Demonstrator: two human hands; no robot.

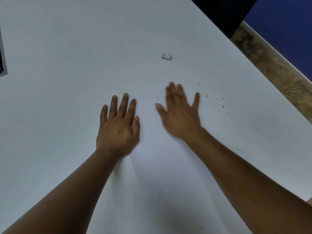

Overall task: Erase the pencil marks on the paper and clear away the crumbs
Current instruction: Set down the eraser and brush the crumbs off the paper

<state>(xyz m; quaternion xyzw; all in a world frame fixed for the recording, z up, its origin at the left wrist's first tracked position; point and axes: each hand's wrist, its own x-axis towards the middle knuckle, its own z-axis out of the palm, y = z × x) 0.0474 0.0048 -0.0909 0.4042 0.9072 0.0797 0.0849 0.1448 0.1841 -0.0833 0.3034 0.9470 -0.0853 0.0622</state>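
A white tabletop [67, 48] fills nearly the whole view, and its right edge runs on a slant from the far middle down to the near right. Past that edge lies a strip of mottled brown floor [270, 68], with a blue wall [287, 22] beyond and a dark block [222, 12] at the far corner. At the far left edge a dark-framed object [2, 61] pokes in, too cropped to name. Wide bare surface spreads to the left and to the far side of the hands.

The paper [148, 132] lies between the two hands, white on white, so its borders are hard to trace; only a faint crease shows near the left wrist. The left hand [118, 125] lies flat, palm down, fingers straight and close together, pressing on the sheet's left part. The right hand [180, 114] is spread wide, fingers fanned, holding nothing; it is blurred, and whether it touches the surface cannot be told.

Dark crumbs [219, 100] lie scattered just right of the right hand, between it and the table's right edge. The eraser [166, 56] sits alone on the far side, well apart from both hands.
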